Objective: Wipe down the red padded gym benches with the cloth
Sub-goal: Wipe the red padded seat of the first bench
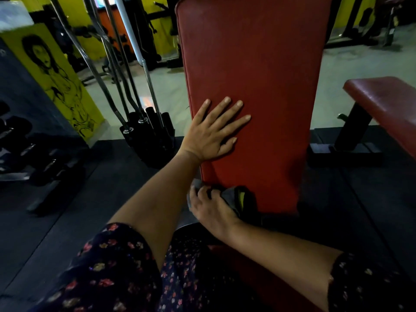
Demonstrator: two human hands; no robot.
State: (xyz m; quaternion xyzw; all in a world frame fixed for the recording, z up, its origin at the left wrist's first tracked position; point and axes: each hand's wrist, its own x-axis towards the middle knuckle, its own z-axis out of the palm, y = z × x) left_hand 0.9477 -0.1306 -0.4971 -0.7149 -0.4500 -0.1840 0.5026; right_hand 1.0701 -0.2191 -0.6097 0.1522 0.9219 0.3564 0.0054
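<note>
bench pad (258, 75): red vinyl, matt, fine-grained | cloth (234, 195): grey soft fabric | bars (126, 64): shiny metal | floor (56, 221): dark matt rubber

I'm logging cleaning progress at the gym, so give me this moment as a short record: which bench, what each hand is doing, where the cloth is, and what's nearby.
bench in work: red padded backrest, upright in front of the person
left hand: flat on the pad, fingers spread
right hand: grips the grey cloth at the pad's lower left corner
second bench: red flat bench, to the right, untouched
nearby: barbell rack at left, dumbbells at far left
floor: dark mat
</note>
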